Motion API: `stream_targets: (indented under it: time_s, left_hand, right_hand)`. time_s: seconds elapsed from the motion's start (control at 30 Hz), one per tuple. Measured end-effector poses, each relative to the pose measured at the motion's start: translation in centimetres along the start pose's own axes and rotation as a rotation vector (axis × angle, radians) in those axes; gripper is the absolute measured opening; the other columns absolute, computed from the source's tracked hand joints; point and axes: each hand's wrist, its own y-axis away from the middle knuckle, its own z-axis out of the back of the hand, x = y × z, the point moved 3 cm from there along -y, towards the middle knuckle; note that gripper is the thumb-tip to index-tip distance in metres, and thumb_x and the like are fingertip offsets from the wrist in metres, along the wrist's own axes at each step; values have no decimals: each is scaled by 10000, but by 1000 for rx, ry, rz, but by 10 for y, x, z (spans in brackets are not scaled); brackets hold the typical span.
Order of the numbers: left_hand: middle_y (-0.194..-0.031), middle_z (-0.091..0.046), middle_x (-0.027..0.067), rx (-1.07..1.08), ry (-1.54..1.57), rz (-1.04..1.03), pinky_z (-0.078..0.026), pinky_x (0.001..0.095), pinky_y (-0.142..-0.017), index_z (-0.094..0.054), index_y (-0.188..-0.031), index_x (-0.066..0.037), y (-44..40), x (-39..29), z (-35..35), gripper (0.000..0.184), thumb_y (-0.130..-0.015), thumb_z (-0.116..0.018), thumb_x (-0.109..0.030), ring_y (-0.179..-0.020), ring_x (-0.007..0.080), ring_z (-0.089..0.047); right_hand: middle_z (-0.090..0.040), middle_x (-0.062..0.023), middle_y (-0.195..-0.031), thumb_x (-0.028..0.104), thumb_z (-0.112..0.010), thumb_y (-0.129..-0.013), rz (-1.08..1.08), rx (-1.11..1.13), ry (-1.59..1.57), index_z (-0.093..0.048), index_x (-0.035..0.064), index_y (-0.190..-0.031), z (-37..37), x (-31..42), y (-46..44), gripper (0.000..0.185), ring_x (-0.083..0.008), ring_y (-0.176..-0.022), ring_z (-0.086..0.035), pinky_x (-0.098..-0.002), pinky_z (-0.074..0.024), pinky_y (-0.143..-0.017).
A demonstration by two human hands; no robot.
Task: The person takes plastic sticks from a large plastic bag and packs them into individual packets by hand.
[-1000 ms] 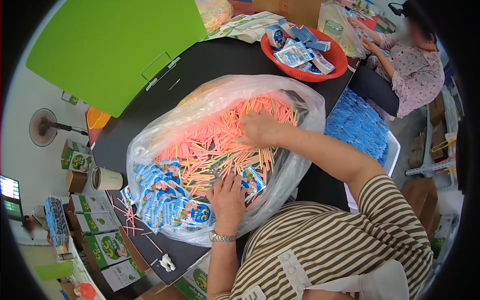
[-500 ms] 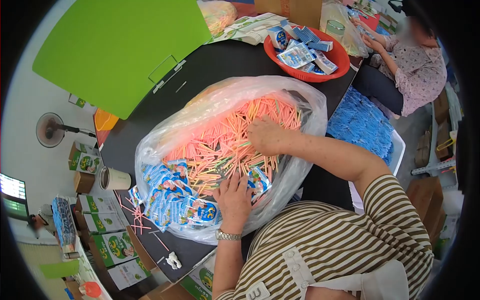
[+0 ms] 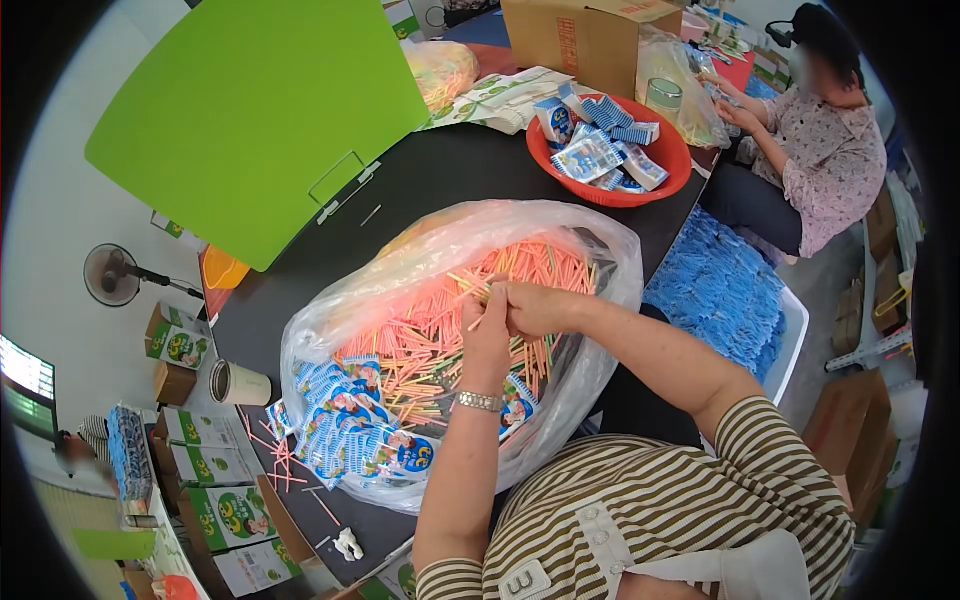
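Observation:
A large clear plastic bag [image 3: 625, 250] lies open on the black table, full of thin sticks [image 3: 400, 345], mostly pink with some yellow and green. Above this heap my two hands meet. My left hand [image 3: 487, 335], with a metal watch at its wrist, is closed round a small bunch of sticks whose ends poke out at the top. Against it, my right hand [image 3: 540, 306] has its fingers curled on the same bunch; its fingertips are partly hidden. Blue-and-white printed packets [image 3: 350, 420] are piled at the bag's near left, and one more packet [image 3: 517, 405] lies beside my left wrist.
A red basin [image 3: 640, 190] of packets stands at the back right, near a cardboard box [image 3: 575, 45]. A green board [image 3: 260, 120] rises at the left. A cup [image 3: 240, 383] and loose sticks are at the left edge. Another person [image 3: 825, 150] sits at right, beside a bin of blue packets [image 3: 720, 290].
My left hand has lifted from the near side of the heap to meet my right hand. A bunch of sticks now shows between them. The view has tilted slightly upward.

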Motion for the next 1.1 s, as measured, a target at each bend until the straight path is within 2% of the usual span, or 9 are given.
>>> stream_targets:
  time_s: [0.1,0.2,0.23,0.3,0.53,0.77,0.87,0.97,1.1]
  left_hand:
    - [-988,-620,113,-109,294,-60,-469,300,-821,-552,-1087,39,-10,21,3,293,-960,-476,-214,-905,193,-596]
    - [-1020,-624,123,-197,471,-114,-480,320,-835,-552,-1100,20,-17,26,28,288,-955,-492,-222,-916,219,-605]
    - [-1020,-624,123,-200,466,-111,-480,320,-835,-552,-1100,20,-15,23,33,288,-955,-492,-222,-916,219,-605]
    - [-958,-638,110,-203,615,-7,-489,327,-818,-552,-1047,-6,-9,17,38,217,-940,-520,-192,-878,196,-605]
    - [-1043,-619,123,-63,661,-9,-468,358,-886,-552,-1095,19,-5,23,8,341,-930,-537,-279,-979,223,-582]
    - [-1061,-610,120,31,515,127,-448,361,-921,-538,-1119,25,0,21,13,359,-943,-514,-287,-991,218,-574]
    - [-1051,-611,123,-184,728,87,-445,359,-929,-535,-1102,32,0,13,16,351,-949,-503,-283,-1000,223,-574]
    - [-1076,-605,142,-191,661,22,-449,364,-909,-545,-1004,-6,-2,15,16,260,-958,-493,-257,-1019,221,-569]
    - [-1095,-602,160,-210,628,-6,-444,373,-914,-551,-952,-28,4,11,14,228,-962,-489,-247,-1054,225,-556]
  right_hand:
    - [-631,-227,-955,95,-504,-838,35,-53,-54,-542,-50,-1025,-2,-14,-6,240,-384,-891,-614,-409,-491,-782]
    - [-630,-235,-922,126,-546,-822,63,-84,532,-556,-53,-994,5,-18,-5,248,-386,-854,-610,-423,-487,-782]
    - [-630,-235,-922,126,-546,-822,65,-82,526,-556,-53,-994,9,-22,-1,248,-386,-854,-610,-423,-487,-782]
    - [-628,-247,-914,148,-557,-814,316,-880,865,-584,-48,-952,32,-10,21,242,-394,-875,-610,-438,-485,-787]
    - [-632,-230,-939,244,-540,-837,-71,-149,431,-584,-27,-958,-7,-6,4,300,-369,-950,-610,-452,-484,-779]
    - [-632,-230,-927,253,-478,-888,21,-300,420,-569,-37,-991,-18,8,26,321,-366,-860,-632,-446,-497,-755]
    - [-629,-239,-921,251,-455,-905,23,-264,390,-563,-45,-1008,-20,9,26,331,-370,-853,-632,-446,-495,-761]
    - [-624,-251,-913,259,-438,-918,15,-175,372,-552,-53,-1034,-26,3,20,352,-374,-865,-627,-448,-489,-777]
    - [-623,-257,-871,263,-429,-919,281,-213,27,-556,-59,-969,-28,0,26,349,-388,-842,-621,-459,-483,-770]
